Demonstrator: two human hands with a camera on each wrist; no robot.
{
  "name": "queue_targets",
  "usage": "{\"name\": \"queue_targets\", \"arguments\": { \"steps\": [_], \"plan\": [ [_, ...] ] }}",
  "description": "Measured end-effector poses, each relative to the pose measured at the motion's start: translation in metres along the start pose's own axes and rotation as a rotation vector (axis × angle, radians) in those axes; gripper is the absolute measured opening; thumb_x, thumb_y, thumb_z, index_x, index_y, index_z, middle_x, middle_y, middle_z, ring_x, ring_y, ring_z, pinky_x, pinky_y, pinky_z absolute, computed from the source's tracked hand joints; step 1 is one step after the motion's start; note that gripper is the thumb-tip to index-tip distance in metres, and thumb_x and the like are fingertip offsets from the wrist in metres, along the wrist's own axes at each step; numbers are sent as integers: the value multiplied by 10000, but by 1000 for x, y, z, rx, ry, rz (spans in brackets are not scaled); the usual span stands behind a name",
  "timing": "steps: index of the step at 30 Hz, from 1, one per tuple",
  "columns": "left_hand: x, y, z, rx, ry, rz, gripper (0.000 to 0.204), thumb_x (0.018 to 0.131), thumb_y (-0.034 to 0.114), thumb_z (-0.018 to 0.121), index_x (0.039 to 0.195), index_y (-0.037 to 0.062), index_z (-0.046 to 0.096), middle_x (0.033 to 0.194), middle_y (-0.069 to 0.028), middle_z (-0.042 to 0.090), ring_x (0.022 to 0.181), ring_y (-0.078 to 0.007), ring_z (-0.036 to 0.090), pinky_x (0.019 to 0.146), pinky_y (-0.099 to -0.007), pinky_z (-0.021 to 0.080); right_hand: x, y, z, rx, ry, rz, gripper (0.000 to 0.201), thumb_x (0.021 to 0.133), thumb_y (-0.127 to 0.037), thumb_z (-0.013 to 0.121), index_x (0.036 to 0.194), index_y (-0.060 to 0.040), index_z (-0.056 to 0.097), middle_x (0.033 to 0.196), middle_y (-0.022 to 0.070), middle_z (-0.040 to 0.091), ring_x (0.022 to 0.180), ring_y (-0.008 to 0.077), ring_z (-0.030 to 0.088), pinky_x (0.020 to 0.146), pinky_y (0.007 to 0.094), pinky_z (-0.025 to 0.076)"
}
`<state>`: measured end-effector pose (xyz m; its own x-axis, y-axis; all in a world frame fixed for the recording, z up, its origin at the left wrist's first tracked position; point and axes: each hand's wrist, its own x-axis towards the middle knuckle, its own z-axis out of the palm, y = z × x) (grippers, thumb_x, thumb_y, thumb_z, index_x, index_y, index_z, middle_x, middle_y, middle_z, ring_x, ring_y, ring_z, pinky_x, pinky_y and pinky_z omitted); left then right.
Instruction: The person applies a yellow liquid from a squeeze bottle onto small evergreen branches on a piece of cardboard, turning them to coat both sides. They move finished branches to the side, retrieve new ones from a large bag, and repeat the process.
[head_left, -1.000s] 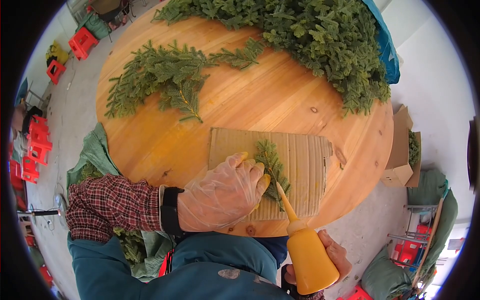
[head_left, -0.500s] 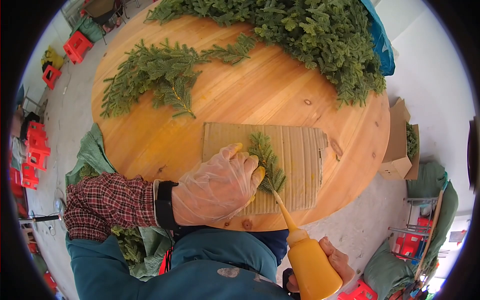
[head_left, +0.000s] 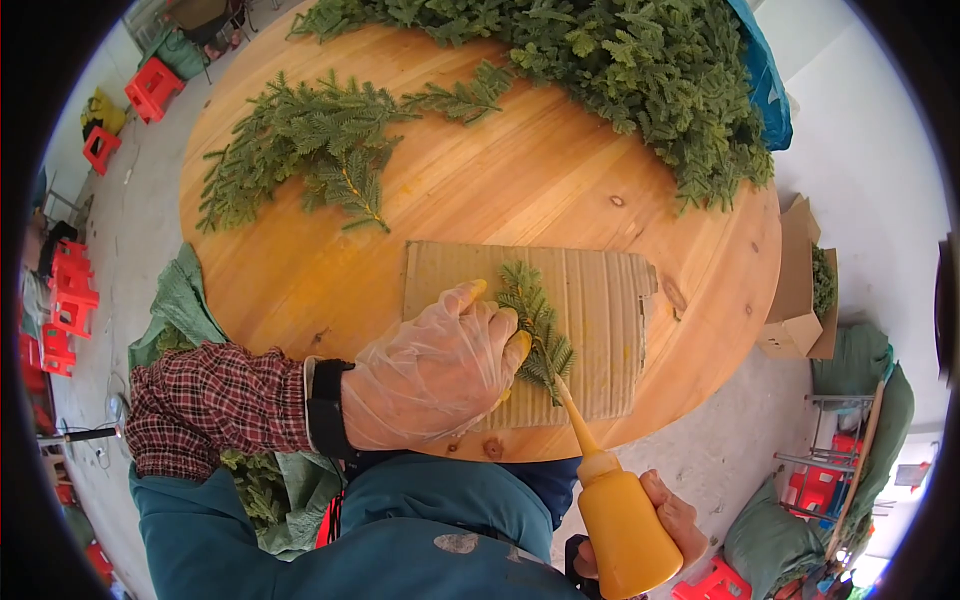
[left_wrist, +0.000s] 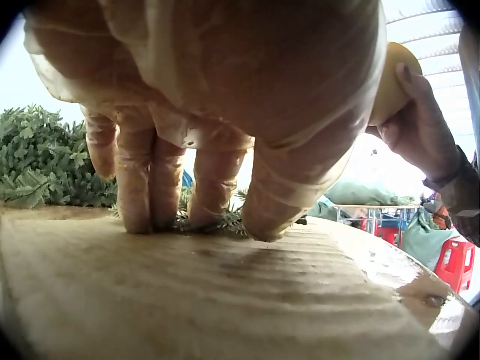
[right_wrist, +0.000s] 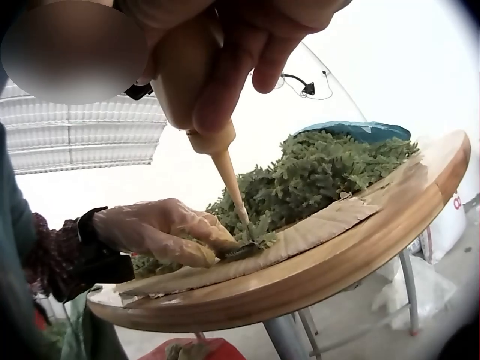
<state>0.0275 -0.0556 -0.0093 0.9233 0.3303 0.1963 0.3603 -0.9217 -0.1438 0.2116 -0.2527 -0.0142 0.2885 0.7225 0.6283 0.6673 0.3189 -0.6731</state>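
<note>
A short green fir sprig (head_left: 530, 300) lies on a piece of corrugated cardboard (head_left: 610, 320) at the near side of the round table. My left hand (head_left: 430, 370), in a clear plastic glove with yellow-stained fingertips, holds the sprig by its left side against the cardboard. In the left wrist view the fingers (left_wrist: 214, 180) point down onto it. My right hand (head_left: 675, 515), bare, grips a yellow squeeze bottle (head_left: 625, 530) tipped nozzle-down. Its long nozzle (right_wrist: 231, 184) reaches the lower end of the sprig, the tip right at the needles.
Loose fir branches (head_left: 310, 150) lie at the table's left, and a big heap of fir (head_left: 640, 70) fills the far side by a blue sheet (head_left: 765, 90). An open cardboard box (head_left: 795, 290) stands right of the table. Red stools (head_left: 153, 90) stand on the floor.
The bottle's nozzle tip has shifted slightly down along the sprig and to its right edge. My left hand keeps its hold on the sprig. The head view has shifted a little.
</note>
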Motion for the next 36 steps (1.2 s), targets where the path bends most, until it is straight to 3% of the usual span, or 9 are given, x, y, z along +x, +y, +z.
{"name": "queue_targets", "arguments": {
  "steps": [2,14,20,22,24,27,32,34,36],
  "plan": [
    [0,0,0,22,-12,6,199,839,178,554,984,51,605,830,-58,527,850,-214,581,929,-396,431,-1,-4,-3,43,-29,45,758,760,-390,841,1260,-68,370,1184,233,575,1050,332,633,873,425,558],
    [1,-1,-2,4,-31,10,188,828,191,567,966,68,602,829,-58,539,853,-216,587,938,-408,438,-4,-5,-28,-50,-106,46,796,760,-515,798,1221,-26,374,1112,241,609,1019,324,642,882,404,552],
    [6,-22,-22,-83,-45,-9,176,825,208,580,950,85,599,839,-56,555,868,-221,603,947,-423,440,-5,-4,-33,-88,202,170,819,808,-610,696,1222,34,405,1004,216,635,832,310,662,738,382,554],
    [15,-26,-21,-122,167,-52,159,833,204,577,944,93,597,843,-50,562,876,-221,613,953,-422,439,-4,1,-42,-54,254,199,818,824,-629,665,1212,52,430,962,211,645,786,306,662,701,376,549],
    [23,-26,-16,-122,279,-83,150,837,203,575,942,97,597,846,-47,566,879,-221,618,957,-422,438,1,12,-56,-126,105,209,785,851,-635,618,1164,74,498,874,198,654,713,291,645,651,360,527],
    [30,-27,-3,-215,76,122,130,848,188,565,946,109,596,862,-46,578,900,-213,628,973,-411,432,4,22,-60,-143,31,176,773,873,-643,573,1119,89,551,805,187,659,674,276,633,622,342,509],
    [28,-46,-36,-45,11,55,96,844,161,557,916,111,597,829,-46,574,857,-212,625,1000,-386,425,2,44,-48,-104,149,203,785,885,-662,530,1098,92,583,796,176,665,668,255,625,607,322,496],
    [15,-69,-54,116,83,-179,64,834,164,566,860,115,598,786,-56,562,794,-213,614,936,-369,448,13,38,-38,-82,210,240,790,882,-666,530,1110,89,580,816,175,668,667,252,625,604,321,495],
    [-1,-101,-84,403,-49,-155,50,818,146,573,806,101,590,730,-59,538,751,-210,597,815,-361,459,33,24,-33,-20,167,280,806,873,-684,527,1100,88,585,861,184,669,685,253,632,633,334,507]
  ]
}}
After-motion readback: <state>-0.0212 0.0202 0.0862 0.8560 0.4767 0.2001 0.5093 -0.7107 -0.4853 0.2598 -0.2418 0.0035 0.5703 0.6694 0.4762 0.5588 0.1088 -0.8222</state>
